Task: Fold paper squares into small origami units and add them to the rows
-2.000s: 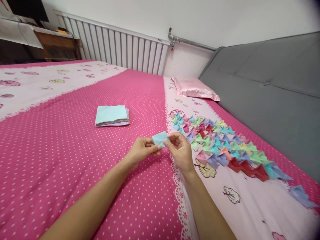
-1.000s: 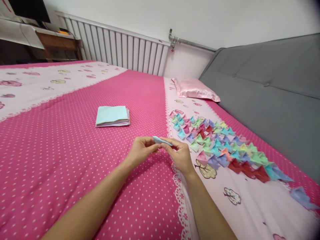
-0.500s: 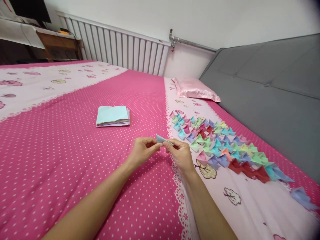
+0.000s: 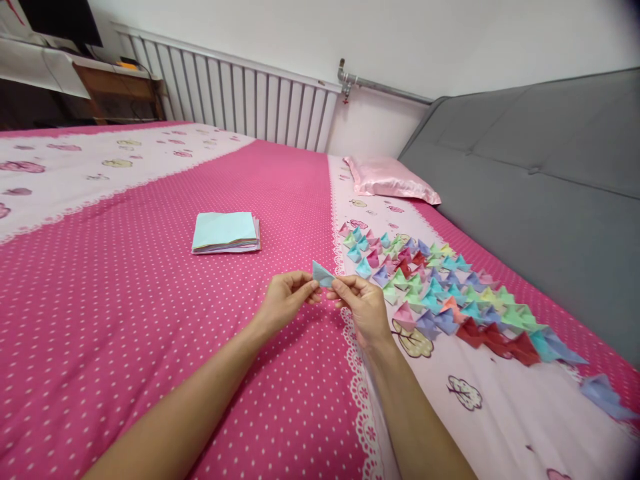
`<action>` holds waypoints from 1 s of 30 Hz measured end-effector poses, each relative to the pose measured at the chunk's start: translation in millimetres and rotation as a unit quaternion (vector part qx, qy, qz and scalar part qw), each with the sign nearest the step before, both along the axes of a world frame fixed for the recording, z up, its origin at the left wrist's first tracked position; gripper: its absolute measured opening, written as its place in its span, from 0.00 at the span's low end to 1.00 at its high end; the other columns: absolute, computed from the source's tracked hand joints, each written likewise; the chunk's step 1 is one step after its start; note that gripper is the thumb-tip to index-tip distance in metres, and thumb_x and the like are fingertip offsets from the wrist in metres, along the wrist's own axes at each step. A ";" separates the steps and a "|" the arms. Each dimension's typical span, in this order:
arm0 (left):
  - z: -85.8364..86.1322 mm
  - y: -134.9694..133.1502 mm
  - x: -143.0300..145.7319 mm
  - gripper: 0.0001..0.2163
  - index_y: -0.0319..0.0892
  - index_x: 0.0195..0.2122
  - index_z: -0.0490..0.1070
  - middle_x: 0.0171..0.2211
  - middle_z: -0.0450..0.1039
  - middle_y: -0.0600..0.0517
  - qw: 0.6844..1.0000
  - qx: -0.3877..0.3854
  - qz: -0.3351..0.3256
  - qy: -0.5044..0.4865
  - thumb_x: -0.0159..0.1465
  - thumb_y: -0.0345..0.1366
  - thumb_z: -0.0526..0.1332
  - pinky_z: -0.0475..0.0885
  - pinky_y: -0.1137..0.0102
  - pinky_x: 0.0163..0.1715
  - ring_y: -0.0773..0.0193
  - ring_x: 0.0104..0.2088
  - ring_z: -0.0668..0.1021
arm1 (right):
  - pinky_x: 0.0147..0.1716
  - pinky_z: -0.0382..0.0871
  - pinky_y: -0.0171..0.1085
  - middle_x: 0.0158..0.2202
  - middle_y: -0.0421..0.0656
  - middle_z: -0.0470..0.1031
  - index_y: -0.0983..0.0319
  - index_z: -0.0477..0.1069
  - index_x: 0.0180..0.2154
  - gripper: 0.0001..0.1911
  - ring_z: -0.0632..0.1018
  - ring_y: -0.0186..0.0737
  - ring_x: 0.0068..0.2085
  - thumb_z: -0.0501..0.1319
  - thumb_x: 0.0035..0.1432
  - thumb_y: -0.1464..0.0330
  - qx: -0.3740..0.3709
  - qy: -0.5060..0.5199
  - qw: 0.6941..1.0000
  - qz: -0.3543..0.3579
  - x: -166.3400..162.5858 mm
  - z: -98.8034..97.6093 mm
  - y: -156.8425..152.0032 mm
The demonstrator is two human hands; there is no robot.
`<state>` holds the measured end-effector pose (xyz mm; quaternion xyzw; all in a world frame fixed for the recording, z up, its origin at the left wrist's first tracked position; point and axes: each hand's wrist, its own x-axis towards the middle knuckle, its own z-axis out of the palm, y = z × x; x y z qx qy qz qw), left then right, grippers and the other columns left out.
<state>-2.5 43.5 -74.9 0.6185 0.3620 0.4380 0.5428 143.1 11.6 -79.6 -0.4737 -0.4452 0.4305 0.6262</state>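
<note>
A small folded piece of light blue paper [image 4: 323,274] is held up above the bed between both hands. My left hand [image 4: 287,297] pinches its left lower edge with thumb and fingers. On the other side, my right hand [image 4: 361,303] grips the right corner the same way. One pointed tip of the paper stands up between them. To the right lie rows of folded paper boats [image 4: 415,290] in blue, green, pink, purple, red and yellow. A stack of square paper sheets [image 4: 225,230], pale blue on top, lies ahead to the left.
The bed has a pink dotted cover [image 4: 150,300] with white printed bands. A pink pillow [image 4: 393,179] lies near the grey padded headboard [image 4: 540,153]. Beyond the bed stand a white radiator [image 4: 230,83] and a desk [image 4: 115,87] with a monitor [image 4: 63,23].
The light blue paper has turned so more of its face shows, with its tip higher. My fingers have shifted, the thumbs now farther apart and nearer the paper's two sides.
</note>
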 end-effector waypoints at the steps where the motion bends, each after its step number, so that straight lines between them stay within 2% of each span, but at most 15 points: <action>1: -0.4 -0.1 -0.4 0.09 0.35 0.31 0.71 0.24 0.72 0.52 1.000 0.016 0.001 0.011 0.56 0.37 0.58 0.67 0.73 0.28 0.69 0.25 0.72 | 0.24 0.68 0.31 0.24 0.40 0.75 0.63 0.73 0.30 0.10 0.76 0.34 0.26 0.65 0.45 0.64 0.009 -0.016 1.000 -0.002 -0.2 -0.2 0.0; 7: -1.1 -2.5 -2.9 0.09 0.36 0.29 0.71 0.21 0.68 0.54 0.986 0.112 -0.015 0.125 0.59 0.36 0.55 0.63 0.74 0.24 0.70 0.23 0.69 | 0.34 0.70 0.38 0.29 0.42 0.77 0.62 0.75 0.31 0.09 0.76 0.38 0.32 0.63 0.48 0.64 0.070 -0.121 0.990 -0.018 -1.1 -0.4 -0.4; 13: -1.5 -3.8 -2.7 0.09 0.38 0.26 0.70 0.20 0.67 0.54 0.979 0.134 -0.036 0.148 0.59 0.35 0.54 0.61 0.75 0.23 0.70 0.22 0.67 | 0.31 0.69 0.36 0.26 0.41 0.74 0.62 0.74 0.28 0.07 0.74 0.36 0.29 0.62 0.49 0.64 0.096 -0.183 0.978 -0.037 1.0 0.9 -1.9; 22: -2.9 -5.0 -1.6 0.10 0.39 0.21 0.67 0.18 0.63 0.57 0.957 0.183 -0.066 0.214 0.58 0.33 0.54 0.57 0.75 0.22 0.72 0.20 0.64 | 0.32 0.69 0.36 0.28 0.41 0.75 0.61 0.74 0.29 0.07 0.74 0.36 0.30 0.61 0.49 0.64 0.089 -0.172 0.981 -0.014 -2.0 2.2 -3.7; 25: -2.9 -6.0 -0.9 0.09 0.39 0.21 0.67 0.18 0.62 0.57 0.964 0.163 -0.076 0.198 0.58 0.33 0.54 0.57 0.75 0.22 0.71 0.20 0.63 | 0.30 0.68 0.35 0.25 0.40 0.74 0.61 0.75 0.27 0.08 0.74 0.35 0.28 0.62 0.48 0.64 0.090 -0.170 0.981 -0.028 -1.3 2.0 -3.3; 27: -2.9 -5.4 -0.7 0.10 0.39 0.24 0.67 0.19 0.63 0.56 0.975 0.122 -0.092 0.159 0.59 0.35 0.54 0.59 0.75 0.23 0.71 0.21 0.65 | 0.28 0.68 0.34 0.25 0.40 0.75 0.62 0.75 0.27 0.09 0.73 0.35 0.27 0.64 0.47 0.62 0.071 -0.131 0.988 -0.031 -0.5 1.0 -1.8; 30: -3.8 -2.4 -0.9 0.10 0.38 0.29 0.67 0.24 0.68 0.53 0.990 0.039 -0.120 0.068 0.60 0.39 0.53 0.65 0.73 0.27 0.69 0.25 0.70 | 0.26 0.67 0.33 0.25 0.41 0.74 0.62 0.75 0.32 0.13 0.73 0.34 0.26 0.62 0.49 0.60 0.029 -0.048 0.998 0.008 0.3 -0.3 0.4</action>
